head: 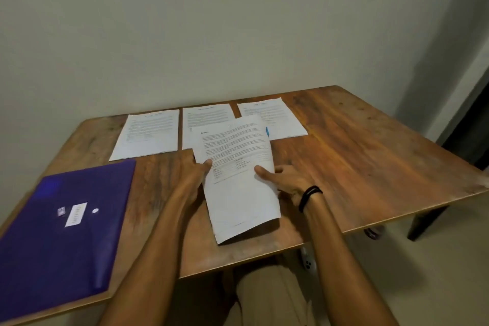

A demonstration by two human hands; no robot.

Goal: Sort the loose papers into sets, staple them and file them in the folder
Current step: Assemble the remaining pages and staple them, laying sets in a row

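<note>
The person's arms are uncovered: the left forearm [148, 251] and the right forearm [341, 254] are bare down to the lower border of the view. The left grip [190, 174] and the right grip [285, 180] are bare too. Around the right wrist sits a black band [309, 197], thin and rounded like a cord; it seems doubled, but the blur hides this. Below the near edge of the surface, between the arms, light khaki trousers [270, 296] show soft folds.

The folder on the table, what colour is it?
The folder is purple, with a small white label, seen in the head view.
</note>
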